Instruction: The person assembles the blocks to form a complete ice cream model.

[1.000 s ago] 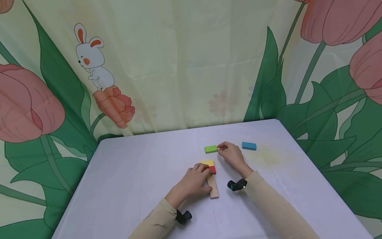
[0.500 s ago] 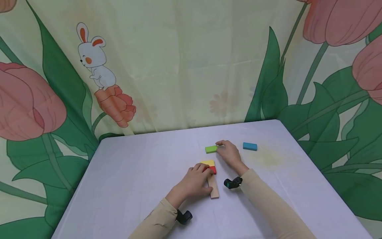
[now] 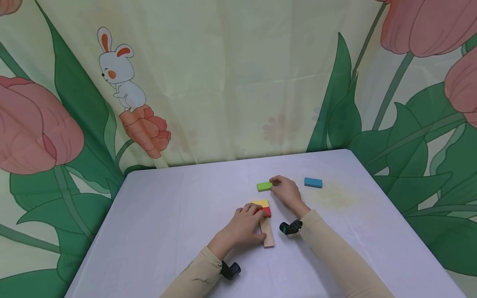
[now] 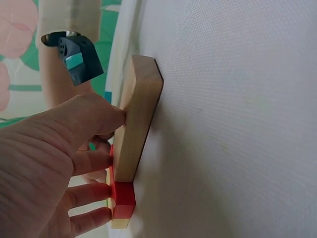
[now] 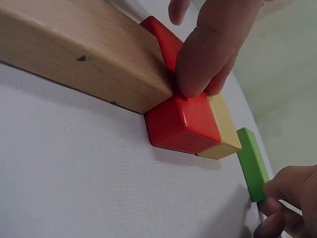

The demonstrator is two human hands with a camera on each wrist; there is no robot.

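Observation:
My left hand (image 3: 243, 227) rests its fingertips on the red block (image 5: 190, 124), while its thumb touches the top of the plain wooden block (image 4: 140, 104). The red block lies crosswise against the wooden block's far end. Flush along its other side is a yellow block (image 3: 262, 203), partly covered by the fingers in the head view. Farther back, my right hand (image 3: 287, 193) pinches the right end of a green block (image 3: 264, 186), which lies flat on the table. The right wrist view shows thumb and finger at that end of the green block (image 5: 253, 161).
A blue block (image 3: 313, 182) lies right of my right hand. All blocks are on a white-covered table (image 3: 179, 215), whose far edge meets a printed curtain (image 3: 231, 82). A black wrist camera (image 3: 231, 271) hangs under the left sleeve, another (image 3: 290, 227) by the right.
Since a second ago my right hand has moved slightly closer, its fingers coming onto the green block's right end. The left hand and the blocks keep their places.

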